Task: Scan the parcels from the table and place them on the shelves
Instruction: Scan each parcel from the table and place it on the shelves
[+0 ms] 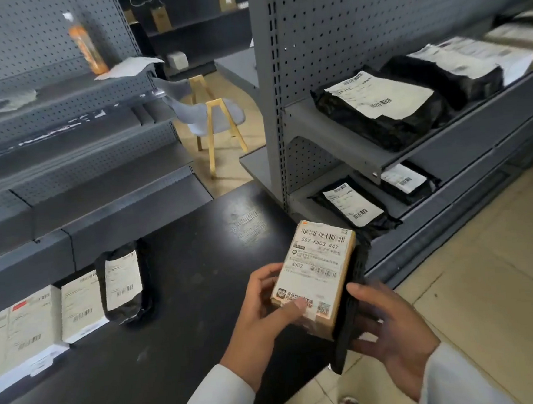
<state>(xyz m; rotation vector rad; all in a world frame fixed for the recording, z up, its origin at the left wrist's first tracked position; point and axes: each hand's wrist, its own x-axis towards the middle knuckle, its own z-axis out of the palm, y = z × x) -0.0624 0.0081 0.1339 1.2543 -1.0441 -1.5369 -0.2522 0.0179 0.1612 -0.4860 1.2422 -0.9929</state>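
The left hand grips a brown box, thumb pressed on its labelled top face. The right hand curls round a black scanner touching the box's right side. Both hover over the dark surface edge. Left of the hands lie three more parcels; beyond the right hand, black bags sit on shelves.

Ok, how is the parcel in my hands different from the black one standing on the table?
The held parcel is a brown cardboard box; the table parcel is a black plastic bag. The box is lifted off the table in the left hand, with a black scanner-like device alongside in the right hand; the bag stands untouched on the table beside white parcels. Both carry a white barcode label facing the camera.
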